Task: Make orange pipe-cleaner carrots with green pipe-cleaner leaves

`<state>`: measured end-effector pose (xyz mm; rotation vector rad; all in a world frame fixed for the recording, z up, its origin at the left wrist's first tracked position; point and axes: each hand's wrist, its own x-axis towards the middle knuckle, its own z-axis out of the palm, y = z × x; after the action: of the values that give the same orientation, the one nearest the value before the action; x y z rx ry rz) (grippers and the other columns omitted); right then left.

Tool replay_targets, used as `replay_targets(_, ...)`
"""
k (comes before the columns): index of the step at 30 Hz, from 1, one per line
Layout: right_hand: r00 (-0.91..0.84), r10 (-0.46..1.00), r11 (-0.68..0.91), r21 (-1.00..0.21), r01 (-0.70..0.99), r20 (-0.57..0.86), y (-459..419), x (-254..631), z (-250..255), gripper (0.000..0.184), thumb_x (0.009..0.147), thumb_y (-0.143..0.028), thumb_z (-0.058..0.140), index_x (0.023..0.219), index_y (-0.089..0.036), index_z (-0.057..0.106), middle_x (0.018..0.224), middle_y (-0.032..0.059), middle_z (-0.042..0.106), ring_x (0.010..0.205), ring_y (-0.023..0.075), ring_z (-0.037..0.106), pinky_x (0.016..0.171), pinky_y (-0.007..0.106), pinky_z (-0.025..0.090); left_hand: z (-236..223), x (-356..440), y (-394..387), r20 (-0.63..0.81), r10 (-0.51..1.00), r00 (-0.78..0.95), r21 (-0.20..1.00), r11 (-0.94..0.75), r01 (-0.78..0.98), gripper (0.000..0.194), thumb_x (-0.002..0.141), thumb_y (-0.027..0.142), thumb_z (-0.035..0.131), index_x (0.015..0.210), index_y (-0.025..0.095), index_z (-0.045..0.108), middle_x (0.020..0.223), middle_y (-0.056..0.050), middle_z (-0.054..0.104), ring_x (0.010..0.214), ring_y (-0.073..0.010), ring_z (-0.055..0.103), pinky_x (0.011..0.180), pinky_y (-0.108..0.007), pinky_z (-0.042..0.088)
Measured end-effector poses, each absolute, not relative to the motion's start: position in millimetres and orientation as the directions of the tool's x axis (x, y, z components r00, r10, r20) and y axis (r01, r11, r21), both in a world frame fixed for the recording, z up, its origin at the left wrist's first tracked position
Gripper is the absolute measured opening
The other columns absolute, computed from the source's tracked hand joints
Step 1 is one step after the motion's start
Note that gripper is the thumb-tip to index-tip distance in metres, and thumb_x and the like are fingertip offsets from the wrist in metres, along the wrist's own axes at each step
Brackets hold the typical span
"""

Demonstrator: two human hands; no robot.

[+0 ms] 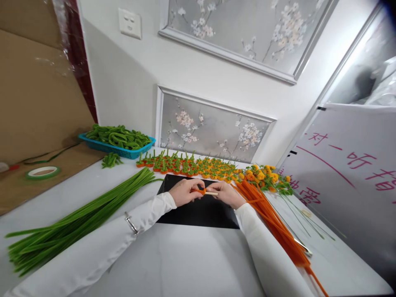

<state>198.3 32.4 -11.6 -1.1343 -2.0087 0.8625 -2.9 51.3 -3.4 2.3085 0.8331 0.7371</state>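
Note:
Over a black mat, my two hands come close together. My left hand pinches an orange pipe cleaner, which is coiled around the end of a thin pale stick. Closed on that stick's other end is my right hand. To the right of my right hand lies a bundle of long orange pipe cleaners. A bundle of long green pipe cleaners spreads beside my left forearm.
Small orange pieces with green stems stand in rows behind the mat. Yellow and orange pipe-cleaner flowers lie at right. A blue basket holds green pieces. Green tape and metal scissors or pliers lie further out.

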Motion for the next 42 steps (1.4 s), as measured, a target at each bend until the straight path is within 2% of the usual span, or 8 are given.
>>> replay_targets(3, -0.401, 0.887, 0.404, -0.804, 0.436, 0.229, 31, 199, -9, 0.038, 0.079, -0.047, 0.052, 0.059, -0.015, 0.058, 0.051, -0.0051, 0.034, 0.049, 0.0078, 0.028, 0.048, 0.022, 0.022, -1, -2, 49, 0.345, 0.670, 0.657, 0.636, -0.682, 0.361, 0.025, 0.078, 0.021, 0.055, 0.102, 0.017, 0.060, 0.069, 0.001, 0.069, 0.048, -0.0089, 0.055, 0.055, -0.020, 0.043)
replay_targets(6, -0.401, 0.888, 0.403, -0.803, 0.439, 0.226, 30, 199, -8, 0.035, 0.078, -0.044, 0.054, 0.059, -0.015, 0.058, 0.050, -0.0056, 0.033, 0.049, 0.0074, 0.027, 0.047, 0.022, 0.021, 1, -2, 48, 0.400, 0.632, 0.663, 0.615, -0.722, 0.317, 0.019, 0.079, 0.019, 0.054, 0.093, 0.017, 0.066, 0.073, -0.001, 0.069, 0.060, -0.0107, 0.060, 0.062, -0.020, 0.045)
replay_targets(12, -0.403, 0.887, 0.413, -0.778, 0.474, 0.225, 27, 197, -8, 0.033, 0.083, -0.042, 0.047, 0.078, -0.014, 0.065, 0.049, -0.0070, 0.030, 0.046, 0.0075, 0.025, 0.043, 0.021, 0.019, -2, 0, 53, 0.471, 0.617, 0.630, 0.668, -0.717, 0.202, 0.020, 0.082, 0.018, 0.050, 0.091, 0.013, 0.067, 0.076, -0.003, 0.069, 0.071, -0.0127, 0.064, 0.070, -0.022, 0.048)
replay_targets(16, -0.408, 0.867, 0.479, -0.706, 0.522, 0.286, 26, 191, -9, 0.032, 0.085, -0.037, 0.045, 0.071, -0.016, 0.063, 0.052, -0.0054, 0.037, 0.048, 0.0078, 0.030, 0.046, 0.021, 0.024, -2, 1, 56, 0.517, 0.658, 0.548, 0.669, -0.710, 0.221, 0.021, 0.083, 0.021, 0.051, 0.093, 0.012, 0.066, 0.072, -0.003, 0.068, 0.067, -0.0131, 0.063, 0.068, -0.023, 0.050)
replay_targets(23, -0.376, 0.831, 0.552, -0.522, 0.650, 0.411, 20, 182, -5, 0.025, 0.085, -0.028, 0.046, 0.071, -0.018, 0.064, 0.058, -0.0033, 0.052, 0.055, 0.0099, 0.044, 0.054, 0.020, 0.031, -4, -2, 63, 0.579, 0.676, 0.456, 0.624, -0.727, 0.285, 0.024, 0.082, 0.026, 0.054, 0.095, 0.014, 0.069, 0.099, -0.007, 0.071, 0.091, -0.0189, 0.066, 0.083, -0.027, 0.050)
replay_targets(30, -0.327, 0.802, 0.522, -0.321, 0.790, 0.500, 11, 175, -2, 0.025, 0.087, -0.026, 0.045, 0.073, -0.020, 0.065, 0.061, 0.0004, 0.061, 0.055, 0.0122, 0.050, 0.054, 0.023, 0.028, -1, -3, 63, 0.475, 0.741, 0.475, 0.636, -0.662, 0.396, 0.025, 0.080, 0.026, 0.053, 0.091, 0.015, 0.072, 0.072, -0.003, 0.072, 0.063, -0.0148, 0.064, 0.065, -0.023, 0.049)
replay_targets(36, -0.322, 0.781, 0.480, -0.184, 0.857, 0.535, 5, 171, 2, 0.025, 0.089, -0.025, 0.042, 0.080, -0.020, 0.064, 0.073, 0.0052, 0.067, 0.067, 0.0156, 0.058, 0.058, 0.024, 0.026, 8, -6, 56, 0.404, 0.687, 0.604, 0.551, -0.710, 0.439, 0.022, 0.080, 0.022, 0.052, 0.083, 0.018, 0.073, 0.073, 0.000, 0.071, 0.061, -0.0126, 0.061, 0.061, -0.019, 0.043)
replay_targets(42, -0.337, 0.761, 0.409, -0.007, 0.912, 0.555, 4, 167, 2, 0.027, 0.092, -0.027, 0.039, 0.081, -0.021, 0.063, 0.073, 0.0065, 0.067, 0.064, 0.0157, 0.058, 0.056, 0.026, 0.024, 6, -9, 59, 0.357, 0.683, 0.637, 0.562, -0.702, 0.437, 0.021, 0.079, 0.025, 0.053, 0.083, 0.019, 0.073, 0.063, 0.001, 0.068, 0.045, -0.0102, 0.055, 0.054, -0.019, 0.041)
